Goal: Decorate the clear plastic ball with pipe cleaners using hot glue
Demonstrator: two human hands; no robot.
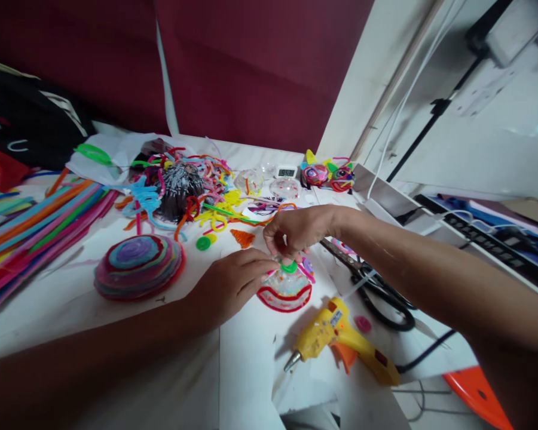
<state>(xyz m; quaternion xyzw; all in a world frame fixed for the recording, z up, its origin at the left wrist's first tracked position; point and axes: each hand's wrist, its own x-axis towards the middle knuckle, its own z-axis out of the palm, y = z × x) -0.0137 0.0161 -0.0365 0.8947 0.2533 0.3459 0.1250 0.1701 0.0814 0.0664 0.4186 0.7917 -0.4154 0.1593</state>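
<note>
A clear plastic dome (288,284) with a red pipe-cleaner trim (283,306) along its near rim lies on the table. My left hand (235,279) steadies its left side, fingertips closed against the edge. From above, my right hand (298,230) pinches at a small green pipe-cleaner coil (289,267) on the dome's top. Purple and pink pieces (307,267) show at its right side. An orange pipe-cleaner triangle (242,238) rests beyond my left hand, near a loose green coil (203,243). The thumbs are partly hidden.
A yellow glue gun (332,334) lies nearest on the right, by black-handled scissors (381,292). Left are a striped pipe-cleaner dome (138,267) and pipe-cleaner bundles (40,233). A tangled pile, clear domes (284,189), a small clock (286,172) and decorated faces (327,173) stand behind.
</note>
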